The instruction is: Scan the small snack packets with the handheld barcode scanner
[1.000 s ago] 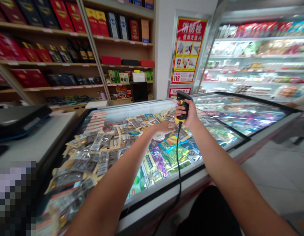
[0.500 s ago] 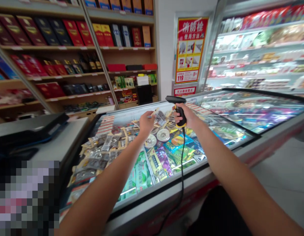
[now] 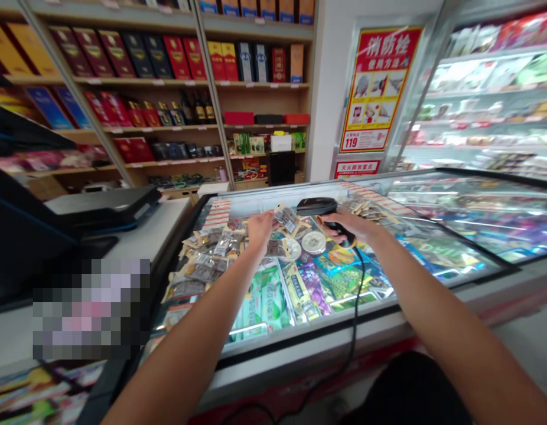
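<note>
Presently, head view (single view): scanner (image 3: 318, 205) sits above the far part of the freezer (image 3: 309, 351), carried by the right hand (image 3: 344, 227). Its head lies near level, long axis running left to right, front end pointing left at the packet (image 3: 286, 218); handle slants down and to the right, cable (image 3: 360, 277) dropping from its butt toward the near edge. Right fingers wrapped around the handle; whether one presses a trigger cannot be told. Left hand (image 3: 260, 229) pinches the packet at its left end, fingers closed on it; packet tilted, long axis falling from upper left to lower right, just beside the scanner's front, apart from it.

Obscured: part of the handle, behind the right fingers; the packet's print, too small to read; an item at lower left, under a pixelated patch (image 3: 91, 313); black equipment (image 3: 25, 236), cut off by the left edge.

Containers: freezer, glass-topped, shows green packs (image 3: 269, 295) and a purple pack (image 3: 315, 283) beneath. Two round tubs (image 3: 314, 242) near the hands; above or below the glass, not determinable. More packets (image 3: 207, 268) heaped at the left. Shelves (image 3: 267, 99) behind hold boxes (image 3: 140, 54).
</note>
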{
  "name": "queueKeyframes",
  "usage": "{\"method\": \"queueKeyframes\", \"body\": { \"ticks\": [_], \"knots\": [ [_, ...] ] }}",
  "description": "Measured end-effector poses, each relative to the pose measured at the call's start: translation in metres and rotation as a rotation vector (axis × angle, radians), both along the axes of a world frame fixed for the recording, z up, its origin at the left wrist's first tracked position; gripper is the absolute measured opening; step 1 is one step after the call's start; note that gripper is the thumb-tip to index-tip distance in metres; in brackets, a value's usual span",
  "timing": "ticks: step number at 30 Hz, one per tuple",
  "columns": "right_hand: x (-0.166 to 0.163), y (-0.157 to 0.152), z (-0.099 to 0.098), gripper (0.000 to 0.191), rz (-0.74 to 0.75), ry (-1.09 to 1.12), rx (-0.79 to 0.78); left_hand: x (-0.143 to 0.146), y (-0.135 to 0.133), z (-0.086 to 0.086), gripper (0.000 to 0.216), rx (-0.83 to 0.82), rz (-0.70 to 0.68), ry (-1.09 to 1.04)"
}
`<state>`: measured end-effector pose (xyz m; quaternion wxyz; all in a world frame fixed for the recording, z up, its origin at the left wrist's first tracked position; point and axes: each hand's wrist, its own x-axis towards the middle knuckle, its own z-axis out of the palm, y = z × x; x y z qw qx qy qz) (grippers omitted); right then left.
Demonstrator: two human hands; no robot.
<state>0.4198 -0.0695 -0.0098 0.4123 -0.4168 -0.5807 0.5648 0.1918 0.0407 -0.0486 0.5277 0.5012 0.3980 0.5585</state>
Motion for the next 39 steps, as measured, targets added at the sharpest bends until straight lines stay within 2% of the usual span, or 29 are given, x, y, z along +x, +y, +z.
{"method": "queueKeyframes", "body": {
  "ticks": [9, 19, 27, 31, 35, 39],
  "knots": [
    [0.006, 0.001, -0.002, 0.038, 0.112, -0.086, -0.011, -0.009, -0.001, -0.003, 0.014, -0.077, -0.064, -0.084],
    [0.010, 0.001, 0.000, 0.037, 0.120, -0.078, -0.186, -0.013, -0.004, -0.003, 0.011, -0.100, -0.091, -0.096],
    [0.011, 0.002, 0.001, 0.044, 0.098, -0.057, -0.316, -0.013, -0.004, -0.001, 0.013, -0.076, -0.093, -0.065],
    [0.014, 0.001, -0.001, 0.042, 0.111, -0.028, -0.337, -0.013, -0.006, -0.002, 0.016, -0.016, -0.076, 0.018],
    [0.017, 0.002, -0.003, 0.038, 0.104, 0.034, -0.340, -0.012, -0.004, -0.002, 0.025, 0.091, -0.040, 0.207],
    [0.025, 0.008, 0.002, 0.034, -0.069, 0.263, -0.293, -0.013, -0.004, 0.003, 0.027, 0.253, 0.011, 0.526]
  ]
}}
